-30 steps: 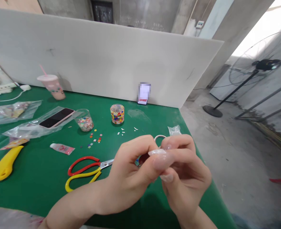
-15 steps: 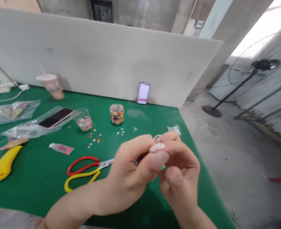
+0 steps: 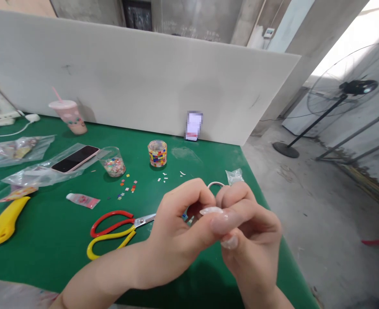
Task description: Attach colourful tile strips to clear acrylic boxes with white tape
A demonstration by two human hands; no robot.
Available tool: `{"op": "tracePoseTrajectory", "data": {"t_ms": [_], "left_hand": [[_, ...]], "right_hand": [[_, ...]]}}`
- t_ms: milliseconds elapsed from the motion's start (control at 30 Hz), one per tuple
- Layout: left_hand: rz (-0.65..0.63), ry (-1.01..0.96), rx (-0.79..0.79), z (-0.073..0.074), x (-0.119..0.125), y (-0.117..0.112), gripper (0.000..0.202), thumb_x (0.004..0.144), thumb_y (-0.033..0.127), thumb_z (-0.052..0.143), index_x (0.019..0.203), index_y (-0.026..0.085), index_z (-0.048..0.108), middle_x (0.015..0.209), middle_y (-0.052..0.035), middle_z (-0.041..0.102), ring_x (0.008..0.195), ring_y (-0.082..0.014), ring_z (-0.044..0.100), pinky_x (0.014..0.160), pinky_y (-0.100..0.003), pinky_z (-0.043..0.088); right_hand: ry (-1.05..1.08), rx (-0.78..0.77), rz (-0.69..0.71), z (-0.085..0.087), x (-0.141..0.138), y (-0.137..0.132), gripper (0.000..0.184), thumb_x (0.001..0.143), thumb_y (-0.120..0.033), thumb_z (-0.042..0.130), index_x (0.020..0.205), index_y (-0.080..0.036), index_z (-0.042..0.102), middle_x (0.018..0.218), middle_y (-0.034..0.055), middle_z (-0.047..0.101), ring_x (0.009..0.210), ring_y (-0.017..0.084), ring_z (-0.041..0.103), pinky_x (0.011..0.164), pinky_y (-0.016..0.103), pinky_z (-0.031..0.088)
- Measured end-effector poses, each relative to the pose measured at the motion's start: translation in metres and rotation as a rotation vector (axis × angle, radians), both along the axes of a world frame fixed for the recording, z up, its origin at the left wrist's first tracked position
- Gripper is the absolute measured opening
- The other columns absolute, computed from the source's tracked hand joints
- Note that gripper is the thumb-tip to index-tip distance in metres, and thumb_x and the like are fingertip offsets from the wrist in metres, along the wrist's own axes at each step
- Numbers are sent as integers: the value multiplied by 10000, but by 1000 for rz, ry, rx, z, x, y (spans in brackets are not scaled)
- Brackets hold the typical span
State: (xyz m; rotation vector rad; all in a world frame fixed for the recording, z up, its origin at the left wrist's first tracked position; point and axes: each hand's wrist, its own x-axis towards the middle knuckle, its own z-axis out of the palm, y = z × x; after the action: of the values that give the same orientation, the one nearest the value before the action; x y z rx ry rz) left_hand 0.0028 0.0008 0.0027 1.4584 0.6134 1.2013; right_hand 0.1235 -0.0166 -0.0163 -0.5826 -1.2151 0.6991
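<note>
My left hand (image 3: 179, 236) and my right hand (image 3: 253, 231) meet above the front of the table, fingers bent and pinched together. Whatever they hold is mostly hidden by the fingers. Small blue and green bits (image 3: 186, 217) show through the gap under my left index finger. Just beyond the fingertips curves a thin pale ring (image 3: 215, 183); I cannot tell whether it is held or lying on the table. Beside my left hand lie scissors (image 3: 139, 221) with one red and one yellow handle, the blade tips passing behind that hand.
On the green table (image 3: 63, 240) are a jar covered in coloured tiles (image 3: 157, 154), a clear cup of small pieces (image 3: 113, 165), loose pieces (image 3: 133, 188), a tube (image 3: 83, 200), a yellow-handled tool (image 3: 7, 221), a phone (image 3: 76, 159) and a pink tumbler (image 3: 68, 116). Another phone (image 3: 194, 125) leans on the white board.
My right hand has shifted slightly right and down, and its fingertips now press against my left thumb tip. More of the pale ring shows. The green bit between the fingers is hidden now.
</note>
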Motion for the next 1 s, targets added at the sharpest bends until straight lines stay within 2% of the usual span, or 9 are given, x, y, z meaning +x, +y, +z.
{"op": "tracePoseTrajectory", "data": {"t_ms": [133,267,467,600,667,733,833,900,1000], "left_hand": [[7,-79,28,-12,3,1,539,1007,672,644,767,220,477,718,41,423,646,-121,399,559,-235,396],[-17,-198,-12,-21,7,2,464,986,656,691,876,245,507,758,52,429,643,-119,387,547,-213,413],[-62,-217,-105,-17,10,4,547,917,737,723,881,252,474,751,64,387,608,-113,337,498,-205,391],[-70,-208,-155,-14,11,3,605,882,805,703,855,246,472,735,64,387,608,-112,333,508,-204,375],[-72,-205,-191,-13,10,3,628,885,831,669,831,239,467,729,61,395,610,-111,346,527,-204,386],[-65,-193,-213,-12,8,3,661,871,860,652,804,231,460,729,57,395,620,-112,362,550,-207,396],[-70,-163,-242,-11,6,4,678,862,883,635,805,229,467,738,54,372,634,-114,328,548,-208,339],[-105,-164,-259,-12,6,5,663,880,875,621,817,233,468,735,55,363,630,-117,293,540,-218,294],[-138,-175,-270,-12,7,6,656,888,868,619,825,235,455,725,58,381,635,-119,314,555,-223,304]], "right_hand": [[101,-77,72,-3,-5,2,165,890,-407,882,784,-288,840,675,-48,543,634,90,590,561,204,551],[168,-133,172,1,-6,4,130,878,-326,884,765,-278,842,660,-44,564,655,92,644,586,185,580],[174,-182,269,6,-4,7,172,888,-325,862,737,-257,818,710,-27,589,592,88,586,542,221,562],[176,-289,218,4,-2,3,217,860,-434,902,714,-293,828,696,-27,592,637,95,576,576,222,521],[138,-297,170,2,-1,0,186,834,-517,912,783,-344,867,711,-27,608,671,98,574,622,233,518],[84,-243,147,1,2,-2,181,865,-563,872,904,-387,893,756,-19,626,696,103,581,646,245,527],[26,-213,136,0,4,-2,158,964,-519,785,1021,-416,891,812,-2,651,724,111,605,592,229,523],[7,-220,102,0,4,0,121,973,-475,787,1009,-424,890,809,-4,656,713,109,608,574,224,518],[-9,-207,44,0,2,0,112,945,-479,817,939,-397,893,787,-13,651,685,104,601,619,250,542]]}}
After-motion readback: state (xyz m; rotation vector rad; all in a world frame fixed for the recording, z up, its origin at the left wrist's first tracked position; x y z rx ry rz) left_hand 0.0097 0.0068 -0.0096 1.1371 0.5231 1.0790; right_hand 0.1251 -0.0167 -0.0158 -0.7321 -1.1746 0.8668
